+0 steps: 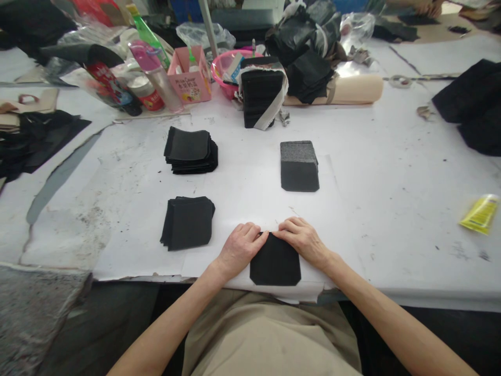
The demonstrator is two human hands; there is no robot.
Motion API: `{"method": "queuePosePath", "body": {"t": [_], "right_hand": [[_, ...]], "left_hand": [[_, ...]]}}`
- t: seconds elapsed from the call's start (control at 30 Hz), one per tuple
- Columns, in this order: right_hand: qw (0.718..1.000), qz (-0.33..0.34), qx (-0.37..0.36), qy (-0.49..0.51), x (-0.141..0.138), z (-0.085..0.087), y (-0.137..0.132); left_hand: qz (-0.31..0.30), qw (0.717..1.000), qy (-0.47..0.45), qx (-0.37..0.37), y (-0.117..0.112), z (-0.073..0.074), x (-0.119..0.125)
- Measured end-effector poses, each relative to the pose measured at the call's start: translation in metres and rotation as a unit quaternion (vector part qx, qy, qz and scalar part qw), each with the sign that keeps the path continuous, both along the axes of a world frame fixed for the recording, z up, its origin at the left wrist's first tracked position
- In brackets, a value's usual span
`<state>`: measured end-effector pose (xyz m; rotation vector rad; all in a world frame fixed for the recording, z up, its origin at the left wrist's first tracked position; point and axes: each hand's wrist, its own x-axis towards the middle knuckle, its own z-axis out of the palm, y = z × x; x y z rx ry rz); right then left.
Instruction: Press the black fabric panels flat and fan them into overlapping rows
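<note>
A flat black panel with cut corners (275, 262), leather-like, lies at the table's front edge. Along its far edge, my left hand (243, 243) pinches the left part with thumb and curled fingers. My right hand (303, 240) grips the same edge a little to the right, thumb on top. Beyond them sits a small pile of panels (299, 177), black in front with grey felt-like material showing behind. To the left are two stacks of similar black panels, a nearer stack (190, 222) and a taller farther stack (190, 150).
White paper (242, 183) covers the table. A strapped black bundle (260, 94), a pink basket (221, 73), a pink box (190, 78) and bottles line the back. A beige roll (354, 90) lies behind; a yellow packet (479, 214) is at right. Another person's hand (428, 8) shows far back.
</note>
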<state>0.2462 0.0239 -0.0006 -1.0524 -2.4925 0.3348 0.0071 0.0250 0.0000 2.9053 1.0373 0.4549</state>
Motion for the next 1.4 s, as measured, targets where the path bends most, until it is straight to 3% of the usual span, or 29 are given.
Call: {"method": "queuePosePath", "body": {"t": [0.47, 1.4], "right_hand": [[0.999, 0.034, -0.014, -0.021, 0.007, 0.002, 0.003], [1.000, 0.006, -0.025, 0.002, 0.031, 0.002, -0.004]], "left_hand": [[-0.003, 1.000, -0.003, 0.006, -0.005, 0.001, -0.003], [0.025, 0.999, 0.007, 0.042, -0.018, 0.003, -0.008]]}}
